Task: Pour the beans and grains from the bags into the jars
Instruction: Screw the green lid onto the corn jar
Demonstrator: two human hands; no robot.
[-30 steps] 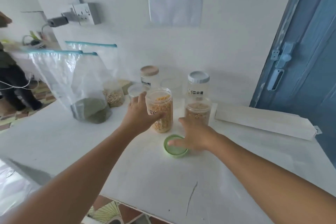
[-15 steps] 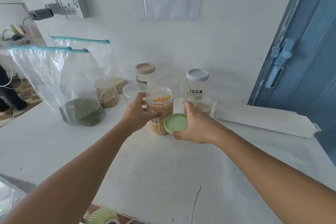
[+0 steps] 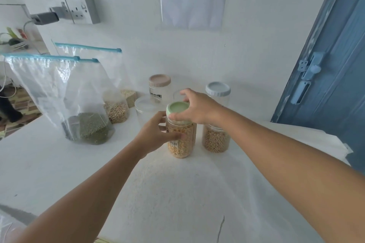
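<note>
Capping step: left hand (image 3: 156,134) grips the corn jar (image 3: 180,138) mid-table; right hand (image 3: 197,107) fingers clamp the green lid (image 3: 177,109) on its mouth. Seat level, then twist.

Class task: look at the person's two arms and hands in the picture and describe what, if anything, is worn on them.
Nothing is worn. The left hand and the right hand are bare, with no gloves, rings, watch or bracelet in view. Both forearms are uncovered as far as the picture's edge; no sleeve shows. No markings or cables appear on them.
</note>
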